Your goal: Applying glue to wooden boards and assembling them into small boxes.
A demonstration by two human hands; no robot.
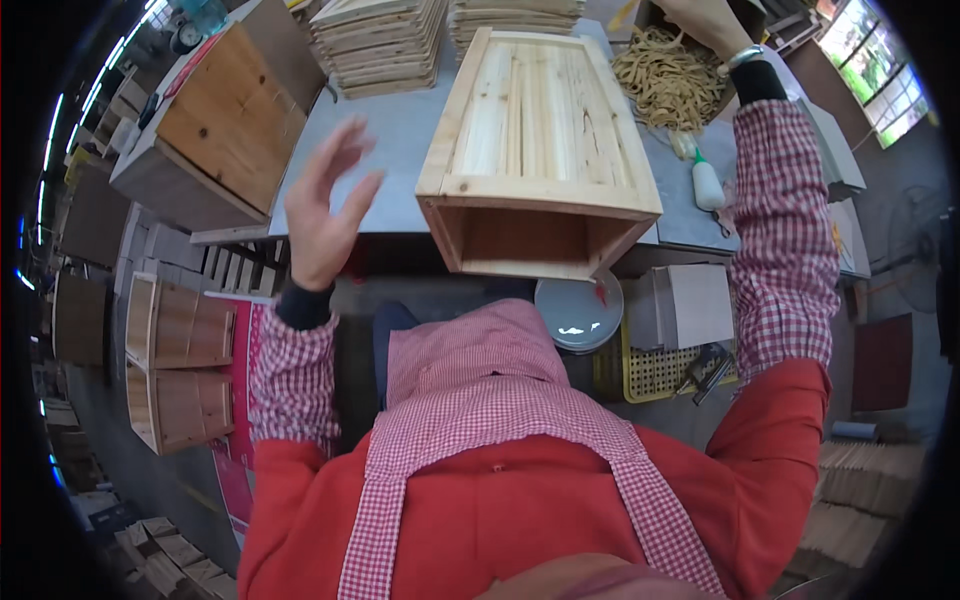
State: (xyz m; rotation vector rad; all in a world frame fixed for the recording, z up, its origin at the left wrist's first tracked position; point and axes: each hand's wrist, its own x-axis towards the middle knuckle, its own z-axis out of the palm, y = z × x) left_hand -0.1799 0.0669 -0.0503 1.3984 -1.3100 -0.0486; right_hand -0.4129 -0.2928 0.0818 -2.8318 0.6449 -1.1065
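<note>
A tapered wooden box (pixel 540 185) lies on its side on the grey table, its open end toward me. My left hand (pixel 328 205) is raised to the left of the box, touching nothing, its fingers apart and slightly blurred. At the top right, my right hand (pixel 705 25) reaches over a heap of tan, curled, band-like strips (pixel 670 80); its fingers run toward the upper edge and do not show clearly. A white squeeze bottle with a green tip (pixel 708 185) lies just below that heap, near the box's right side.
Stacks of slatted wooden panels (pixel 380 50) stand at the table's back. A wood-topped case (pixel 225 110) is at the left. Below the table's front edge are a round grey stool seat (pixel 580 312) and a yellow crate (pixel 650 375). More wooden boxes (pixel 180 365) stand at the lower left.
</note>
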